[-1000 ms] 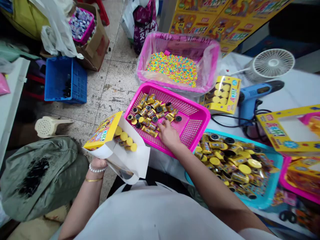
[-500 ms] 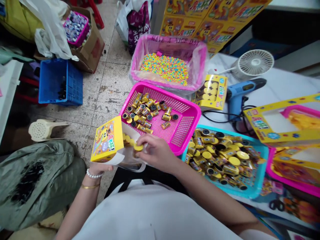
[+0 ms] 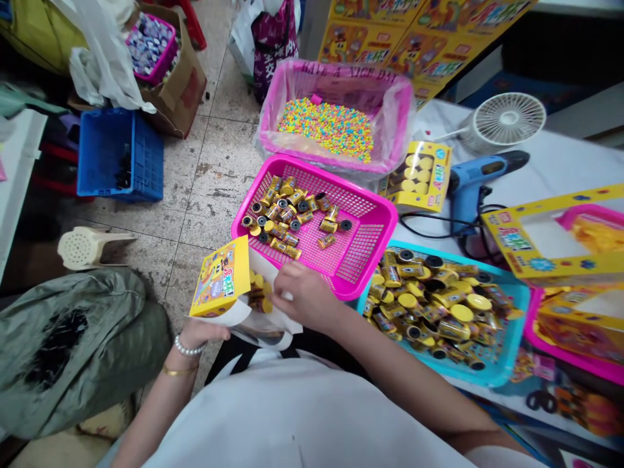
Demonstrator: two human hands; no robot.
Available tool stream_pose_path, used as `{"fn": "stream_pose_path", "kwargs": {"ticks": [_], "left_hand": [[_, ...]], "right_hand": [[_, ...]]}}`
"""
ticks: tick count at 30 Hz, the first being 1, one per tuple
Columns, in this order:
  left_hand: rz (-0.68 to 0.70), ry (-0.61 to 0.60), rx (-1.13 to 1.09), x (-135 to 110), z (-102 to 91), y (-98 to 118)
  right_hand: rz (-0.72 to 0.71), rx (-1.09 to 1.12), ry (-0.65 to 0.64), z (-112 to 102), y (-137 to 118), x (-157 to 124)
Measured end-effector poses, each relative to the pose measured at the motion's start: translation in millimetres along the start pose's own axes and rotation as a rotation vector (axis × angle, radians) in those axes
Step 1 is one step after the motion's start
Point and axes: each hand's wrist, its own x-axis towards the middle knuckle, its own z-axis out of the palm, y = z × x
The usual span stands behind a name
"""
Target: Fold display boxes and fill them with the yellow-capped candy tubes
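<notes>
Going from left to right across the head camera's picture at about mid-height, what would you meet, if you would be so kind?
A beige plastic stool → a pink mesh basket → a blue glue gun → a yellow windowed box.

Speckled stone floor tiles point(image 3: 205, 188) run beneath a blue plastic crate point(image 3: 149, 162) and a cardboard box point(image 3: 182, 91), while a white tabletop point(image 3: 550, 169) with a small desk fan point(image 3: 507, 120) extends along the right, below stacked yellow printed cartons point(image 3: 419, 39).
</notes>
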Motion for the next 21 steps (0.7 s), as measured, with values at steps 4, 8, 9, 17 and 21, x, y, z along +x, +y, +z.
{"fn": "stream_pose_path", "kwargs": {"ticks": [4,8,9,17,21], "left_hand": [[0.055,0.107,-0.030,-1,-2.1,-4],[0.043,0.189,-0.064,-5,-3.4,-5],[0.043,0.192,-0.073,-5,-3.3,-5],[0.065,0.219,-0.160,-1,-0.8,-2],[-0.027,0.208,-0.193,2,0.9,0]], "right_hand": [[0.381,-0.028,0.234,16,44,20],[0.363,-0.006,0.176,40,91,40],[0.340,0.005,0.167,43,98,43],[0.133,0.122,0.226,9,73,30],[-0.395,0.201,0.187,1,17,32]]}}
